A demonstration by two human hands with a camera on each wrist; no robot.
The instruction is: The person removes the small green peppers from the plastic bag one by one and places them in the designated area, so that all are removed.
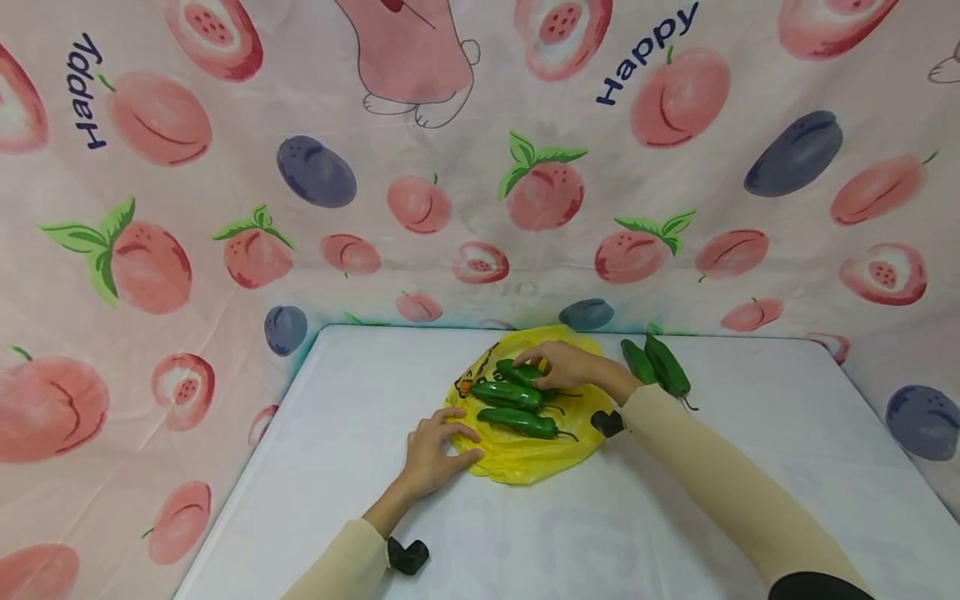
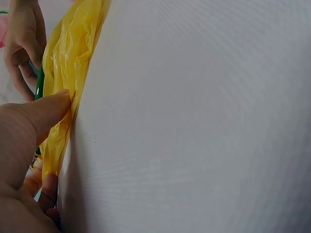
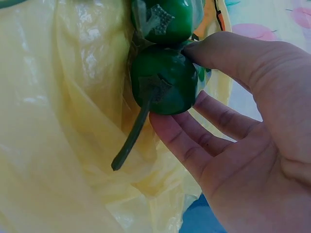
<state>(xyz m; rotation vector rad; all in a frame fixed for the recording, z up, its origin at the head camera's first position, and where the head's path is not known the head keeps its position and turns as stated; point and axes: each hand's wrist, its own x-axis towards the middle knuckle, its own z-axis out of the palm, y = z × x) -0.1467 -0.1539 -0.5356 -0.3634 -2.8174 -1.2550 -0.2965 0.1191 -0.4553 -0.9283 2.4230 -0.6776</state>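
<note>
A flattened yellow plastic bag point(image 1: 528, 467) lies on the white table with three green chili peppers in a row on it. The farthest pepper point(image 3: 165, 77) is between the thumb and fingers of my right hand point(image 1: 562, 367), its thin stem pointing away. Just nearer lie the middle pepper point(image 1: 504, 395) and the nearest pepper point(image 1: 517, 422), stems to the right. At the bag's left edge my left hand point(image 1: 437, 450) rests with fingers spread and loosely bent. Its thumb point(image 2: 51, 109) touches the yellow plastic in the left wrist view; some fingertips are partly hidden there.
Two more green peppers point(image 1: 666, 367) lie on the table right of the bag, beyond my right forearm. A fruit-printed cloth point(image 1: 450, 158) hangs behind the table's far edge point(image 1: 405, 327).
</note>
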